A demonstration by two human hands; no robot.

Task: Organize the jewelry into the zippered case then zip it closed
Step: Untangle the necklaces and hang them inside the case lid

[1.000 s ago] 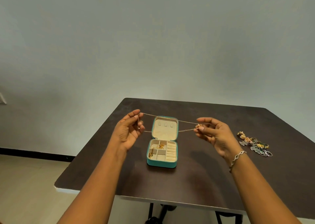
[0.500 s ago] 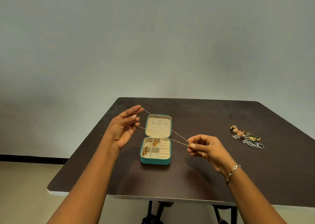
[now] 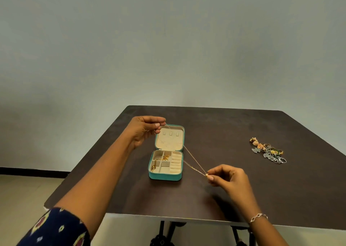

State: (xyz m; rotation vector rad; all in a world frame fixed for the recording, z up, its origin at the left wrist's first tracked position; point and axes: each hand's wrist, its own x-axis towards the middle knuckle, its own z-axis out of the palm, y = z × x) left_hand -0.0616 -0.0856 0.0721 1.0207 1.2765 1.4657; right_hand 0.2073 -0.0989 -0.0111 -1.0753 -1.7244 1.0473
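Stretching a thin gold chain (image 3: 194, 160) across the open case (image 3: 165, 163), the person holds it taut between both hands above the table (image 3: 224, 133). The left hand (image 3: 144, 131) pinches one end at the lid's far left corner, fingers curled, palm turned toward the case. The right hand (image 3: 227, 178) pinches the other end, seemingly at a small pendant, low and just right of the case's near corner, its other fingers loosely curled. The chain's long axis thus runs diagonally, from far left over the lid (image 3: 169, 138) down to near right, in two strands that meet at the right hand. The lid's three small hooks lie directly under the left hand's end, so that hand is the nearer one for hanging the chain there, if that is the aim. Some gold pieces already sit in the tray's left compartments. A pile of jewelry (image 3: 267, 150) waits well apart to the right, and the case is unzipped.
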